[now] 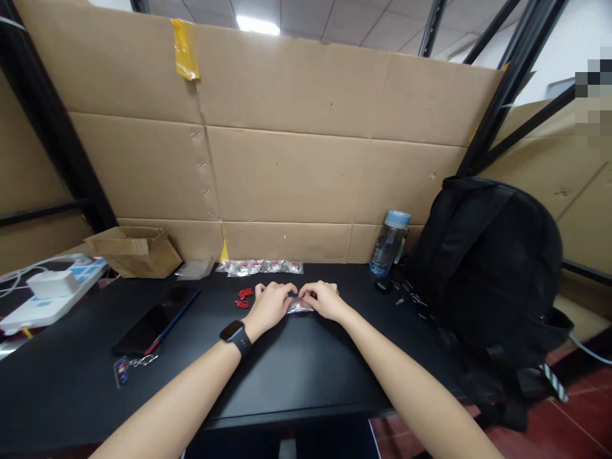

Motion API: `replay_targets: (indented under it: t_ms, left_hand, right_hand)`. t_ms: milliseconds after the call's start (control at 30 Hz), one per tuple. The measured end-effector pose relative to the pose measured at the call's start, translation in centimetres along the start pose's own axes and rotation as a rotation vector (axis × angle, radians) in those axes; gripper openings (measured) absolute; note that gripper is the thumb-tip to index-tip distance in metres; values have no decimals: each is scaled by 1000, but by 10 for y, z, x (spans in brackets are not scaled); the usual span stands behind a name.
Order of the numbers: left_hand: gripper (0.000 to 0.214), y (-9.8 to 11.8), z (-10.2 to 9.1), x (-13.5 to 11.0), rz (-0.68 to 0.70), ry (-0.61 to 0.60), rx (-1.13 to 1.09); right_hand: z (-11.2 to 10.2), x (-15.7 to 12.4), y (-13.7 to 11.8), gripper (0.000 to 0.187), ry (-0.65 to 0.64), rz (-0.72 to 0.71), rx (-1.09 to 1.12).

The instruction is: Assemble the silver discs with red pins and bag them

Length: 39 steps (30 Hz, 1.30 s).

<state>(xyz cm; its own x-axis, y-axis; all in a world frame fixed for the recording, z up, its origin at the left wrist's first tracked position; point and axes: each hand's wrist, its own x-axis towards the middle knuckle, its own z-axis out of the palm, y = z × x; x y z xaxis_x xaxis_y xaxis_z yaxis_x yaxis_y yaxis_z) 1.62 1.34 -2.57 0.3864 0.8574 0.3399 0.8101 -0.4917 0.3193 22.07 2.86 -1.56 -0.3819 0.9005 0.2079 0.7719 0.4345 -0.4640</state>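
A small clear plastic bag with something red inside lies on the black table between my hands. My left hand, with a dark watch on its wrist, has its fingers bent onto the bag's far left edge. From the other side, my right hand pinches the bag's upper right edge, thumb against fingers. The fingertips of both hands almost meet. Left of my left hand lie two small red looped pieces. Behind the hands is a row of filled clear bags, also with red bits inside.
A phone and a keychain lie at the left, near a power strip. An open cardboard box and flat clear bags stand behind. To the right are a water bottle, keys and a black backpack.
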Motion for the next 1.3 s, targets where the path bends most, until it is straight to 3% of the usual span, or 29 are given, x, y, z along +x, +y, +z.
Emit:
replay_targets:
  t_ms: [267, 333, 433, 600, 733, 1000, 1300]
  left_hand:
    - [19, -9, 0, 3, 69, -7, -52]
    - [25, -11, -2, 3, 83, -22, -46]
    - [34, -11, -7, 2, 107, -49, -30]
    - [22, -8, -19, -5, 192, -94, -6]
    - [36, -8, -21, -8, 221, -95, 43]
    - [21, -11, -13, -7, 210, -62, 89]
    - [26, -20, -8, -3, 131, -3, 43]
  right_hand:
    - [6, 0, 7, 15, 67, -91, -55]
    - [7, 2, 9, 15, 38, -88, -72]
    - [4, 1, 11, 30, 3, -91, -110]
    - [-17, -9, 11, 36, -164, -212, -140]
    - [-28, -15, 10, 49, -257, -219, -159]
    - [-21, -12, 7, 31, -227, -194, -141]
    - [-19, -9, 15, 34, -131, -166, -77]
